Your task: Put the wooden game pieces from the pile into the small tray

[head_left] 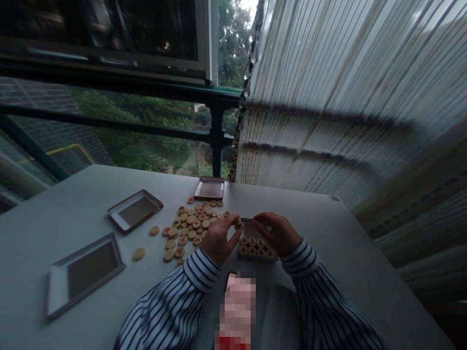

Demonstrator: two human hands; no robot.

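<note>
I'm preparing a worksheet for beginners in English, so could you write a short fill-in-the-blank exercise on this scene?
1. The left hand pinches a round piece between its fingers and ____.
2. Seen from the person's side, most loose pieces lie to the ____ of the box.
3. Besides that box, ____ shallow trays lie on the table.
4. The sleeves are patterned with dark ____.

Missing words: thumb; left; three; stripes.

Marks on the discs, none readable
You see red or dark characters on loose discs (pixel 197 240), dark ones on the boxed discs (pixel 252 241) and the disc (pixel 239 226) in your left hand (pixel 220 239), too small to read.
</note>
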